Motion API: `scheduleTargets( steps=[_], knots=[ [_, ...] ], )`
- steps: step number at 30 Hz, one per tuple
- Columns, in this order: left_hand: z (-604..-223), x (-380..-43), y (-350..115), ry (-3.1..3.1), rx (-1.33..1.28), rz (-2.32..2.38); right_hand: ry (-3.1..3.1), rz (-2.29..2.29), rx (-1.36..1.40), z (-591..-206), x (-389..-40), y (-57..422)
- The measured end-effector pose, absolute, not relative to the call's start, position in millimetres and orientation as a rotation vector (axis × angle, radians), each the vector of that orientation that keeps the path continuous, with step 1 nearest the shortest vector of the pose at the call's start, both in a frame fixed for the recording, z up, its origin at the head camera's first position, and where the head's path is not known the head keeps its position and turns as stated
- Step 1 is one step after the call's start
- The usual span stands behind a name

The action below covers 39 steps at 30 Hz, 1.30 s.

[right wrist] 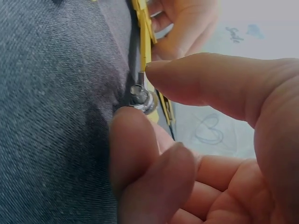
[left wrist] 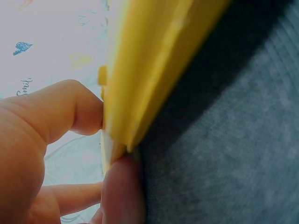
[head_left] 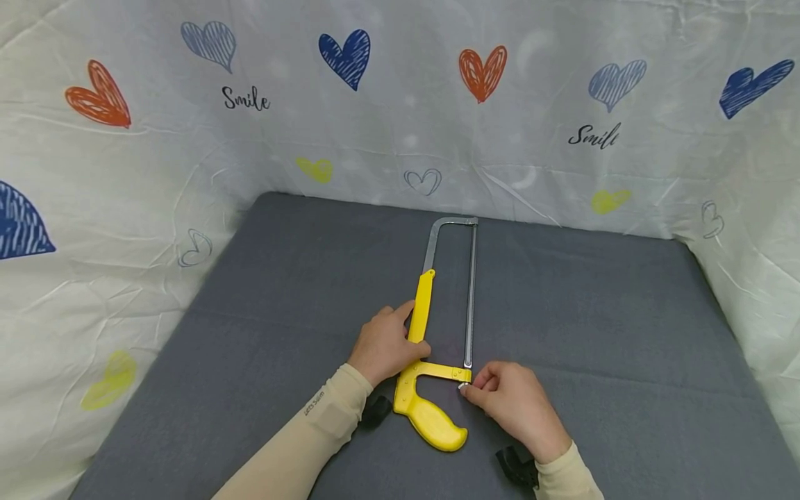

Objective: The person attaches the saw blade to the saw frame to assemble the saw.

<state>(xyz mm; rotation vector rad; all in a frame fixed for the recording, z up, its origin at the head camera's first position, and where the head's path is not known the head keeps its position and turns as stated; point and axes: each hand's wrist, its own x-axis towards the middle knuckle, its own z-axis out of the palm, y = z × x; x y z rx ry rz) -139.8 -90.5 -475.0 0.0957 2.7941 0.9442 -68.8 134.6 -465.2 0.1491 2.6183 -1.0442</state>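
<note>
A yellow and grey saw (head_left: 422, 305) is laid flat on a dark grey cloth (head_left: 300, 292), a little right of the middle of the head picture, with its far end near the top edge of the cloth. The yellow bar of the saw is held down low by the left hand (head_left: 389, 345), with fingers put on the left side and the thumb laid across it. In the lower middle right, the small metal nut (right wrist: 140, 96) at the near end is reached by the right hand (head_left: 512, 399); its fingers are curled round the nut in a narrow grip, but how hard it is being pressed cannot be told. Much of the saw seems to be put together. The thin grey blade (head_left: 471, 298) is set in place from the top corner of the grey bent bar (head_left: 432, 244) down to the short yellow arm (head_left: 445, 371), and it looks straight, with no sag to be seen. The yellow handle (head_left: 435, 425) is joined on at the bottom. So the work looks to be well along, and only the nut seems to be in hand now. Whether it is being made tight or loose cannot be told from these pictures, and whether the blade is pulled firm cannot be seen either. What seems to be left is the end of the nut work; the saw is not yet let go by either hand.
</note>
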Motion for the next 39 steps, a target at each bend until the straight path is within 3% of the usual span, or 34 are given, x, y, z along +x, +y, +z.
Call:
scheduleTargets(
  steps=[39],
  knots=[
    [-477.4, -140.7, -90.6, 2.790, 0.081, 0.933, 2.681, -1.037, 0.129, -469.6, -67.6, 129.7]
  ],
)
